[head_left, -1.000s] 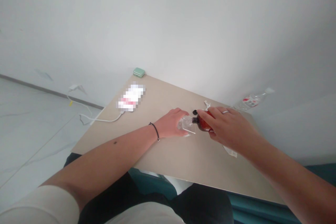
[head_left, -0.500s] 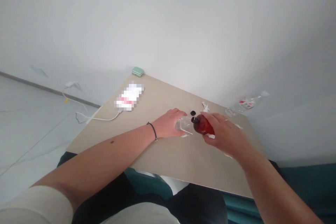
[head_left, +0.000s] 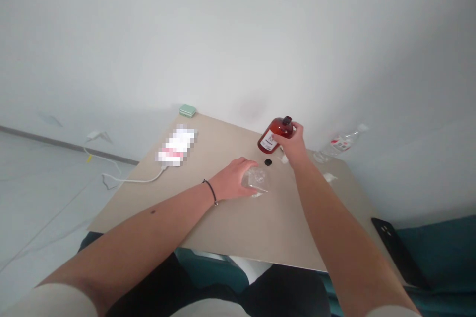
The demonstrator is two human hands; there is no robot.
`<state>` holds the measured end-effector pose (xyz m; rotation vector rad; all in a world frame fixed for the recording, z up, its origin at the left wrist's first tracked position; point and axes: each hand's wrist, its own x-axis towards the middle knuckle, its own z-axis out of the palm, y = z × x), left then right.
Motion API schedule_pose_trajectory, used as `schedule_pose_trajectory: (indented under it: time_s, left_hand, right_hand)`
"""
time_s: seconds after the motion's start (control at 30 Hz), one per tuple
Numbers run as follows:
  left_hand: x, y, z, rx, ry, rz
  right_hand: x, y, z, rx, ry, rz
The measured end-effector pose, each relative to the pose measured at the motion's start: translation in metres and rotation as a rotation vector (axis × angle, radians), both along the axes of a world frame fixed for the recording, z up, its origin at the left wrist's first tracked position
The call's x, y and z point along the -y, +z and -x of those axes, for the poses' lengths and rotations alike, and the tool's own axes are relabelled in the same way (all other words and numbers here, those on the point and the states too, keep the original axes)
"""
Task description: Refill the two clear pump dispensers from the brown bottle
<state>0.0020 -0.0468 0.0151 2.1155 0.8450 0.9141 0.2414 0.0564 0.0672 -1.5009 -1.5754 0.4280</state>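
Observation:
My left hand [head_left: 235,178] is closed around the side of a small clear plastic container [head_left: 257,179], which stands near the middle of the table. My right hand [head_left: 293,144] grips a reddish-brown bottle [head_left: 267,139] with a white label, at the table's back edge by the wall. The bottle has no cap on its dark neck and stands slightly tilted in the view. A small black cap [head_left: 268,162] lies on the table between the bottle and the container.
A charging phone [head_left: 176,145] with a white cable [head_left: 143,182] lies at left; a green case [head_left: 187,110] sits in the back corner. A clear water bottle [head_left: 340,144] stands at the right by the wall. Crumpled white scraps [head_left: 329,177] lie nearby. A black device [head_left: 397,250] rests at far right.
My right hand has carried the reddish-brown bottle away from the clear container, back toward the wall, turning it more upright. My left hand keeps hold of the container.

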Motion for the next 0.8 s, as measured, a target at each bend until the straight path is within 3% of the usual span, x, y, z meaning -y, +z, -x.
schedule_pose_trajectory:
  time_s: [0.13,0.33,0.43,0.53,0.6,0.7,0.8]
  left_hand:
    - [-0.003,-0.004,-0.001,0.009,-0.006,-0.019]
    - [-0.003,-0.005,-0.002,0.035,-0.014,-0.035]
    - [-0.001,-0.004,-0.001,0.032,-0.002,-0.027]
    - [0.001,-0.003,-0.001,0.018,-0.003,-0.016]
    - [0.001,-0.003,-0.001,0.016,-0.003,-0.016]
    - [0.002,-0.005,-0.001,0.022,0.003,-0.025]
    - [0.002,-0.006,-0.001,0.014,0.008,-0.028]
  right_hand:
    - [-0.018,-0.017,0.010,0.002,-0.102,0.132]
    - [0.000,-0.023,0.012,0.017,-0.154,0.112]
    - [0.038,-0.010,0.004,0.081,-0.204,-0.029]
    - [0.097,0.005,-0.021,0.220,-0.198,-0.128]
    - [0.140,0.008,-0.047,0.327,-0.291,-0.164]
    - [0.194,-0.002,-0.090,0.487,-0.469,-0.159]
    - [0.226,-0.022,-0.122,0.560,-0.563,-0.059]
